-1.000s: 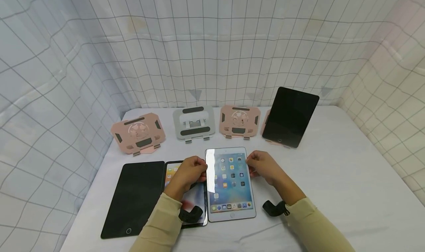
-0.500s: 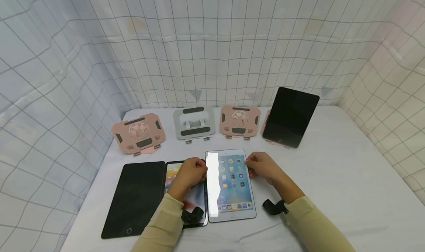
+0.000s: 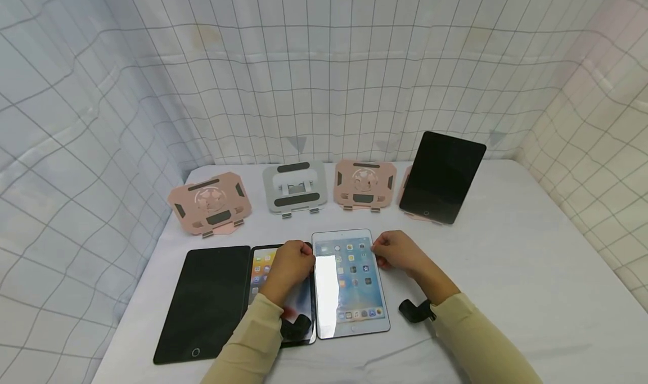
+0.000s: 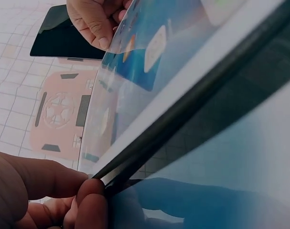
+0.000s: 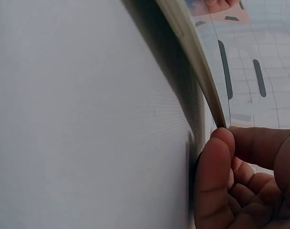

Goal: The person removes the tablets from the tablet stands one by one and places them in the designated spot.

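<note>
From overhead, the left hand [image 3: 291, 263] and right hand [image 3: 397, 252] pinch the two long edges of a lit white tablet [image 3: 349, 283] lying on the white table [image 3: 506, 271] in front of the stands. The wrist views show what the overhead view cannot: curled fingertips [image 4: 90, 200] clamped on the tablet's left edge, a thumb [image 5: 214, 176] against its right edge, that edge raised off the cloth. A lit black tablet [image 3: 263, 269] lies just left. Since a second ago the glare patch on the screen has slid lower and the hands have kept their grip.
</note>
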A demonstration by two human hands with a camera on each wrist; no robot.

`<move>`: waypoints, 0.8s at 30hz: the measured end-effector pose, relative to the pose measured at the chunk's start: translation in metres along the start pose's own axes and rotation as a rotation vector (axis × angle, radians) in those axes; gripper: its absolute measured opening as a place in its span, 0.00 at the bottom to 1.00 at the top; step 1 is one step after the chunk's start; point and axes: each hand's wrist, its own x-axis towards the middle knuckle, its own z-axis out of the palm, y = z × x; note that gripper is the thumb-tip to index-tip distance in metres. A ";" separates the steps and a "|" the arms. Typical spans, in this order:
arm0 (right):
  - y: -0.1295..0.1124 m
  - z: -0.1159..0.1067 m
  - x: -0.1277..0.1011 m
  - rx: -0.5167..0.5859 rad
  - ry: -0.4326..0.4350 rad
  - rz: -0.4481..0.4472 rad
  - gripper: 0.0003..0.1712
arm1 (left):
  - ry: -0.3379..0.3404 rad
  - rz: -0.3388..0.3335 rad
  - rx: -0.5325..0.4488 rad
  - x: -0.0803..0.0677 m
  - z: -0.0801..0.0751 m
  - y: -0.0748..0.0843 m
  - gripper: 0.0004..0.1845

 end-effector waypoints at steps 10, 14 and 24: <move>0.000 0.004 0.003 -0.109 0.008 -0.004 0.08 | 0.048 0.042 0.056 -0.003 0.002 0.004 0.05; -0.002 0.003 0.001 -0.138 0.012 0.007 0.08 | 0.060 0.057 0.045 -0.003 0.004 0.003 0.07; -0.003 0.004 0.001 -0.177 0.028 -0.018 0.08 | 0.058 0.050 0.016 -0.004 0.002 0.003 0.07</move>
